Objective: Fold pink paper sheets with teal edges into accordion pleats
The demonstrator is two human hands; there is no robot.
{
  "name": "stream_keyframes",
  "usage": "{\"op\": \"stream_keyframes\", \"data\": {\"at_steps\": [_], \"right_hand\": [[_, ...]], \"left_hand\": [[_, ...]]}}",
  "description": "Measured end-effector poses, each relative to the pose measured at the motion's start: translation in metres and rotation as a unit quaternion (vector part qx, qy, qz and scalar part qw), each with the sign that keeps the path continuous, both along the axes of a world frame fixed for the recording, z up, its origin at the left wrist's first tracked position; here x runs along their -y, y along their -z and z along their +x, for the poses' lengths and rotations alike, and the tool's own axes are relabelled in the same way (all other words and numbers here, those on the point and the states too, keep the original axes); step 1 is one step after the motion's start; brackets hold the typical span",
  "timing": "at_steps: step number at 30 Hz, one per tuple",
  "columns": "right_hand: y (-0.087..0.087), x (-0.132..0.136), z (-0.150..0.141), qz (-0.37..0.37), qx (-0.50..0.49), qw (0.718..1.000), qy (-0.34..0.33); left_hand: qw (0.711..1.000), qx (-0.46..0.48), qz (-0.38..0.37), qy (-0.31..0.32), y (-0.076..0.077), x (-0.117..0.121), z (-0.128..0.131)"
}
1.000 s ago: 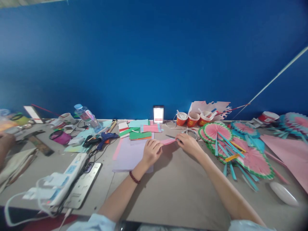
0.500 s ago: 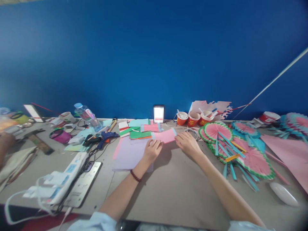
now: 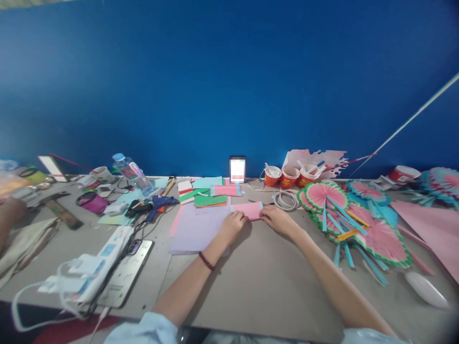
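A small pink paper strip with light blue ends lies at the middle of the table, between my two hands. Its near left corner is under the curled fingers of my left hand, which pinch its edge. At the right end, my right hand has thumb and fingers closed on the near corner. Just behind is another pink strip with blue ends, beside a stack of green paper. A lilac sheet lies to the left, partly beneath my left wrist.
Pleated pink and green paper fans spread at the right, near red paper cups. To the left are a blue glue gun, a phone, a power strip and a hammer. Another person's hand shows at the far left.
The pink strip has come down flatter and a little nearer me. My left hand has shifted right along its edge, and the right hand has lowered, with its fingers closer in.
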State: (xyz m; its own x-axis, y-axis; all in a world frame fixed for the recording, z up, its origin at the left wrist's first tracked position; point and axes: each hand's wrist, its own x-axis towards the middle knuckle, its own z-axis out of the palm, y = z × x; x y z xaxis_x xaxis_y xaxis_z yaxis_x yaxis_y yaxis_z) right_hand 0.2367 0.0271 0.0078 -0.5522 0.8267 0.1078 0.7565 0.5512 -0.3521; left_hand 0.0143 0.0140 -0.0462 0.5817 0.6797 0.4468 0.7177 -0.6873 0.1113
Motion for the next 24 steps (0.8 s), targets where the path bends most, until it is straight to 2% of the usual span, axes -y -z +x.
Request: {"op": "stream_keyframes", "data": {"at_steps": [5,10,18,24], "right_hand": [[-0.0022,-0.0013,0.0035,-0.043,-0.051,0.998,-0.005],[-0.0001,-0.004,0.004,-0.054,-0.081,0.995,0.005],[0.0051,-0.0057,0.0022,-0.042,-0.084,0.996,0.007],[0.0023,-0.0048,0.0036,-0.047,-0.066,0.997,-0.002]], "left_hand": [[0.998,0.053,-0.026,-0.013,-0.0012,-0.0006,-0.0011],[0.996,0.075,-0.039,-0.014,-0.0021,-0.0058,-0.0041],[0.999,0.033,-0.012,-0.013,-0.0047,-0.0068,-0.0013],[1.0,-0.002,0.008,-0.002,-0.0072,-0.0059,0.0003]]}}
